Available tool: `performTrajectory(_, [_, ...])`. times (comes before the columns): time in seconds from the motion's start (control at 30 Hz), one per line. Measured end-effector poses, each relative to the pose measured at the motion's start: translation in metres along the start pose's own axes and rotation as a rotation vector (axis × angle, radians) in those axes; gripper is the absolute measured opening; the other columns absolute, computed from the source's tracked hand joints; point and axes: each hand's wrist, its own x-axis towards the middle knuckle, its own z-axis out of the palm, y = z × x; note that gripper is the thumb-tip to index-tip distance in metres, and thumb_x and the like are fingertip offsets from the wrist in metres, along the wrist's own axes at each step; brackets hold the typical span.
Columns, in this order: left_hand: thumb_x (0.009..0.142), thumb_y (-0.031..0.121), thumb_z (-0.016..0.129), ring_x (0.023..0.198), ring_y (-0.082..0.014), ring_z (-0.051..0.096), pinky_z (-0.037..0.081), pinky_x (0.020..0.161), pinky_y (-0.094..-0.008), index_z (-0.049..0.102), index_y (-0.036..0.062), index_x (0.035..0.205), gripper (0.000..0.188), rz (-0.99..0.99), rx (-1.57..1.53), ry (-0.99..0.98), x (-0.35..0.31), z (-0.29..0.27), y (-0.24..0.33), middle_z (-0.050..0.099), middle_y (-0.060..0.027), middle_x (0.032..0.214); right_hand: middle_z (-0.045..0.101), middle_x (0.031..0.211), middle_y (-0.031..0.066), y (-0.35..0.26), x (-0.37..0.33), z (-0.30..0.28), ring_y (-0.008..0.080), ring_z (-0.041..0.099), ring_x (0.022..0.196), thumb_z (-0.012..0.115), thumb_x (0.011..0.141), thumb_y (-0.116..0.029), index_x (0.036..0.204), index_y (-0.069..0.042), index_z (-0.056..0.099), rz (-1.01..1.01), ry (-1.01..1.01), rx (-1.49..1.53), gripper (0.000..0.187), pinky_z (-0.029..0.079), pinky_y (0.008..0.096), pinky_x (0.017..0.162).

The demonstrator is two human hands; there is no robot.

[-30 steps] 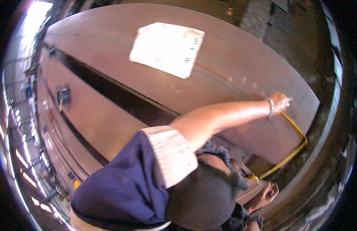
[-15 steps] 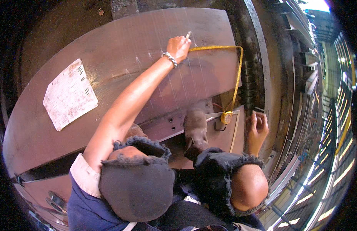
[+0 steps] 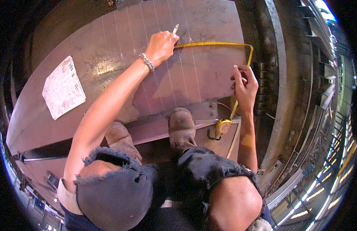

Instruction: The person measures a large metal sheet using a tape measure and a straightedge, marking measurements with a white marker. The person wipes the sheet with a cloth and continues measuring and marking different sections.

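My left hand [image 3: 162, 46], with a chain bracelet at the wrist, is closed at the end of a yellow tape measure blade [image 3: 213, 43] on the brown steel plate [image 3: 120, 82]. A white stick with a grey tip, like a cigarette [image 3: 175, 29], pokes out between its fingers. The blade runs right, bends at the plate's edge and drops behind my right hand to the tape measure case [image 3: 224, 126]. My right hand [image 3: 246, 85] pinches a small white piece, seemingly chalk [image 3: 235, 66], above the plate's right edge. Thin white parallel lines and arrow marks cross the plate.
A stained white sheet [image 3: 64, 87] with dark marks lies on the plate's left. My boots [image 3: 181, 125] stand at its near edge. A metal frame piece [image 3: 234, 138] lies beside the tape case. Steel beams [image 3: 276, 77] run along the right.
My right hand has come up from beside the tape case to the plate's right edge. My left hand has shifted left along the plate with the tape end. The view has shifted too.
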Motion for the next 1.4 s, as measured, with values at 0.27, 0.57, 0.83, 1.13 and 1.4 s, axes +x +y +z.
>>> performTrajectory(0.27, [0.079, 0.009, 0.065, 0.078, -0.0326, 0.068, 0.055, 0.068, -0.0444, 0.070, 0.0080, 0.085, 0.008, -0.038, 0.043, -0.079, 0.005, -0.004, 0.009, 0.069, -0.0137, 0.079, 0.063, 0.073, 0.0004, 0.066, 0.022, 0.018, 0.0051, 0.057, 0.066, 0.066, 0.095, -0.018, 0.094, -0.002, 0.064, 0.029, -0.057, 0.116, 0.016, 0.045, 0.0225, 0.058])
performTrajectory(0.57, [0.079, 0.009, 0.066, 0.075, -0.0324, 0.068, 0.055, 0.069, -0.0438, 0.071, 0.0087, 0.084, 0.007, -0.070, 0.035, -0.056, 0.004, -0.004, 0.015, 0.068, -0.0146, 0.075, 0.062, 0.073, -0.0008, 0.085, 0.026, 0.019, 0.0034, 0.054, 0.061, 0.067, 0.095, -0.018, 0.092, -0.003, 0.064, 0.136, -0.032, 0.202, 0.016, 0.043, 0.0214, 0.051])
performTrajectory(0.83, [0.080, 0.011, 0.067, 0.078, -0.0324, 0.068, 0.054, 0.071, -0.0443, 0.070, 0.0082, 0.086, 0.008, -0.097, 0.057, -0.131, 0.005, -0.009, 0.018, 0.068, -0.0135, 0.078, 0.058, 0.073, -0.0026, 0.098, 0.036, 0.024, 0.0031, 0.053, 0.054, 0.067, 0.095, -0.022, 0.096, -0.004, 0.064, 0.033, -0.033, 0.137, 0.018, 0.039, 0.0195, 0.042])
performTrajectory(1.13, [0.080, 0.015, 0.068, 0.083, -0.0322, 0.067, 0.054, 0.073, -0.0451, 0.068, 0.0079, 0.088, 0.010, -0.125, 0.058, -0.171, 0.008, -0.012, 0.018, 0.070, -0.0121, 0.082, 0.060, 0.073, -0.0021, 0.096, 0.035, 0.027, 0.0035, 0.055, 0.055, 0.067, 0.095, -0.025, 0.097, -0.005, 0.065, 0.101, -0.061, 0.123, 0.020, 0.042, 0.0194, 0.044])
performTrajectory(1.4, [0.080, 0.016, 0.069, 0.081, -0.0334, 0.068, 0.054, 0.072, -0.0450, 0.069, 0.0077, 0.091, 0.013, -0.121, 0.053, -0.176, 0.008, -0.009, 0.013, 0.071, -0.0118, 0.085, 0.063, 0.068, 0.0013, 0.101, 0.033, 0.029, 0.0063, 0.058, 0.052, 0.066, 0.095, -0.022, 0.093, -0.003, 0.064, 0.091, -0.050, 0.114, 0.020, 0.044, 0.0245, 0.046])
